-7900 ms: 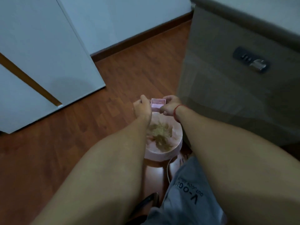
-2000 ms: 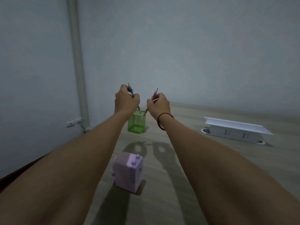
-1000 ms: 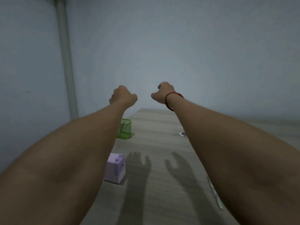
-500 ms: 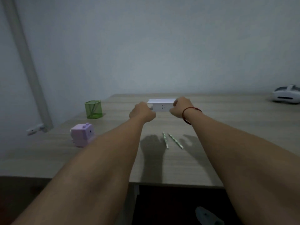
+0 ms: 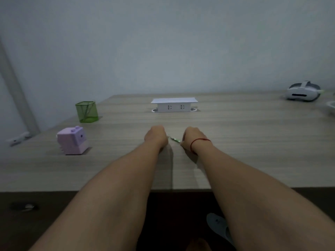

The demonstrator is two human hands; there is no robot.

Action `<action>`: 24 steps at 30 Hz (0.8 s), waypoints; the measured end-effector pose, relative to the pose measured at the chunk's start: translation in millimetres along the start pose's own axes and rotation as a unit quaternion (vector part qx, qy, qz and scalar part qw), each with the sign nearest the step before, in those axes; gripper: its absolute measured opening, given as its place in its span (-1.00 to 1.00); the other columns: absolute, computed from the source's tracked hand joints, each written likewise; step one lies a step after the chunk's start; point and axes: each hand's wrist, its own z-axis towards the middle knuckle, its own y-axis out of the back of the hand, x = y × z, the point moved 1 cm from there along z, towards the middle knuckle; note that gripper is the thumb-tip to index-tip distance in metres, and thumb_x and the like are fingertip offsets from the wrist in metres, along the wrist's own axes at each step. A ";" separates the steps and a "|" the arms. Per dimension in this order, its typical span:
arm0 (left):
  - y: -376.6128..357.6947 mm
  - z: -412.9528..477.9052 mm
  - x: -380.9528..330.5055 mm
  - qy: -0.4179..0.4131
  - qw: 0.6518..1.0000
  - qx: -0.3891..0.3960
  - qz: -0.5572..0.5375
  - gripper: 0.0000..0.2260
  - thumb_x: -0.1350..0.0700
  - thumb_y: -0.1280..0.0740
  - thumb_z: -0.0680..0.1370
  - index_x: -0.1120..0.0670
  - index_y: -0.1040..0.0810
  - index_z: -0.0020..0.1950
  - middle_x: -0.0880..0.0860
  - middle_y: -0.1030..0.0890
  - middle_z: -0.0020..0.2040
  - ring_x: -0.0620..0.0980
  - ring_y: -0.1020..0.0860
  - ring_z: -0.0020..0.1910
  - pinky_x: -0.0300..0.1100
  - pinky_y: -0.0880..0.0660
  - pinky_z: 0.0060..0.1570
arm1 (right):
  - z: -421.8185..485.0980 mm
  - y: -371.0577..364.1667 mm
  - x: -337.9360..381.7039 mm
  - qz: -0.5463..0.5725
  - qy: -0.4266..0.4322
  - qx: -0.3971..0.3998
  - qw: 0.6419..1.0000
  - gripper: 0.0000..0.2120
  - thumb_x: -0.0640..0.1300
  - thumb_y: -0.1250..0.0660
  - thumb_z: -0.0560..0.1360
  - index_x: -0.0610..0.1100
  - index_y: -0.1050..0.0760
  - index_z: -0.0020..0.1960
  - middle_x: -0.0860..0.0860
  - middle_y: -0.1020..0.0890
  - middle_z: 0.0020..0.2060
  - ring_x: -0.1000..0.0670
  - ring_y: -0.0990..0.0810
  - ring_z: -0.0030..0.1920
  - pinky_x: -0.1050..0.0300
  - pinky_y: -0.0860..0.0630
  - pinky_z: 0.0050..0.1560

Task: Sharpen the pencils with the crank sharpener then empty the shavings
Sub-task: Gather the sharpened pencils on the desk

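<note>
The pale wood-grain table [image 5: 253, 142] carries everything. The white plastic socket box [image 5: 174, 105] sits at the far middle. The green see-through square pencil pot [image 5: 87, 111] is far left, and the lilac plastic crank sharpener [image 5: 72, 140] stands nearer on the left with no pencil in it and no hand on it. I'd judge the grinding and emptying are over and only tidying is left.

At the middle the left hand [image 5: 156, 136] lies knuckles-up with fingers curled; I cannot tell what it holds. The right hand [image 5: 193, 138] seems to pinch the near end of a thin green-and-white striped pencil [image 5: 174, 139].

Half a second ago both hands were up at the socket box, and two pencils lay bare nearer on the table. Now the hands are down on them and only one shows.
</note>
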 end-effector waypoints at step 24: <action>255.4 45.8 173.1 0.073 0.947 -0.227 -0.213 -0.80 0.15 -0.30 0.48 0.28 -0.52 -0.01 0.24 -0.61 -0.07 0.18 -0.67 -0.23 0.08 -0.65 -0.17 | 52.8 82.5 288.3 0.168 0.186 -0.035 0.968 -0.53 -0.30 -0.28 0.46 -0.17 -0.23 0.33 -0.19 -0.47 0.12 -0.24 -0.59 0.08 -0.14 -0.60 0.07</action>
